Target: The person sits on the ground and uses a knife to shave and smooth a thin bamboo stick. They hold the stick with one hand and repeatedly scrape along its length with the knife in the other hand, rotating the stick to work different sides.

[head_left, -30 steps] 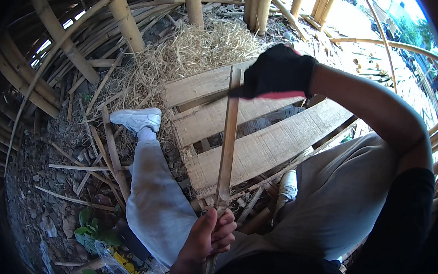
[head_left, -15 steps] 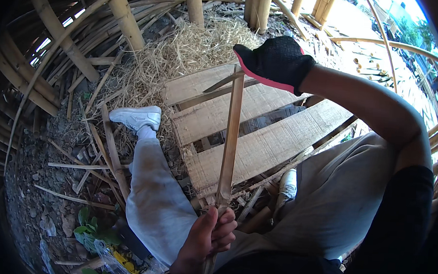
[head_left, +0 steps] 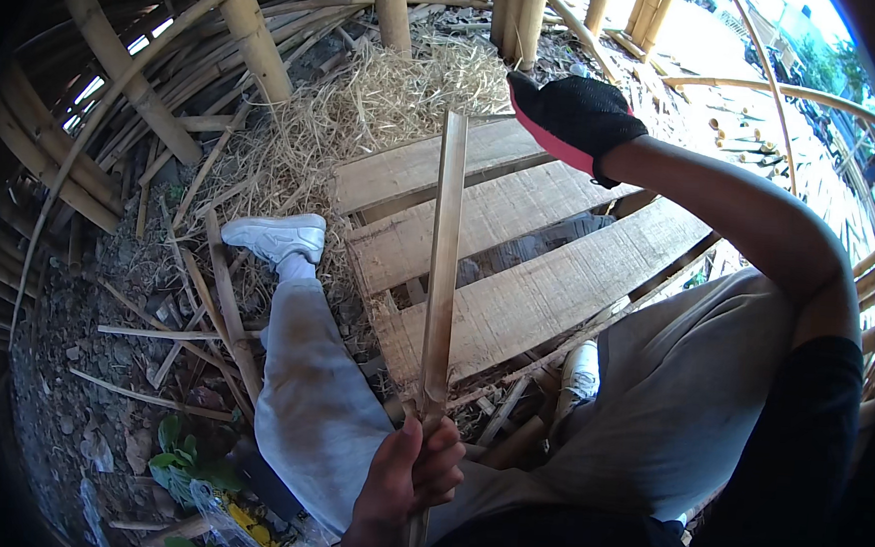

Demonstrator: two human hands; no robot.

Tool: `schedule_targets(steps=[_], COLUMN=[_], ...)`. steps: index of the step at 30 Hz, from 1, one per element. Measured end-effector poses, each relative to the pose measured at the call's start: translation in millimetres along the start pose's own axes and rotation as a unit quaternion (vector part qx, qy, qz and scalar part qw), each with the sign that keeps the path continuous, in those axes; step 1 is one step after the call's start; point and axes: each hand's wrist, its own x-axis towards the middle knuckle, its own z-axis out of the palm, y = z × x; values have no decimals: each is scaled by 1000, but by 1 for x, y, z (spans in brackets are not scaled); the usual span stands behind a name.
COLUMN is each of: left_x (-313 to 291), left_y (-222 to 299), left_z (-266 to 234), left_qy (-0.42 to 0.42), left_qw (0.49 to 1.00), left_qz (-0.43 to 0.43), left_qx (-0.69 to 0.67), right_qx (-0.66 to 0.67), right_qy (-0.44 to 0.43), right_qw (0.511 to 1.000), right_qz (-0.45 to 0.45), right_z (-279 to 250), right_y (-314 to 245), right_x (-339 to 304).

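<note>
Left hand (head_left: 407,484) bare, its fingers (head_left: 440,462) curled tight round the lower end of a split bamboo strip (head_left: 443,274), thumb up along it; a stub of the strip shows below the fist. Strip runs away from the body, long axis nearly straight up the view, far end leaning a touch right, what looks like a node just above the grip. Left hand is the nearer, being on it; the key relation is at the far end, where the right hand (head_left: 579,127), in a black glove (head_left: 566,103) with pink edging, sits to the right of the tip, a gap showing between. Gloved fingers turned away: cannot tell whether they grip anything. Strip passes over a slatted wooden pallet (head_left: 535,310); beyond it, a heap of pale shavings (head_left: 378,99), then upright bamboo poles (head_left: 247,31). White shoe (head_left: 277,239) left of the pallet. Against half a second ago: strip's far end has swung left, glove has drawn right, clear of the tip; a dark blade then crossing near that tip no longer shows. Left grip and pallet much as they were.
</note>
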Motion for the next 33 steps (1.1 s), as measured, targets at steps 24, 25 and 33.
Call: schedule_targets(steps=[24,25,33], left_x=[3,7,3], left_y=[-4,-1,-2], left_z=[-19,-20,-9], left_qy=[-61,-51,-18], left_qw=[995,996,997], left_qz=[-20,-16,5], left_qx=[-73,-65,-73], right_qx=[-18,28,20], right_qy=[-57,-54,2], right_qw=[943,952,958], right_qz=[-329,-299,-286], right_z=[11,19,11], right_y=[-52,-44,-56], right_x=[-77,-67,-62])
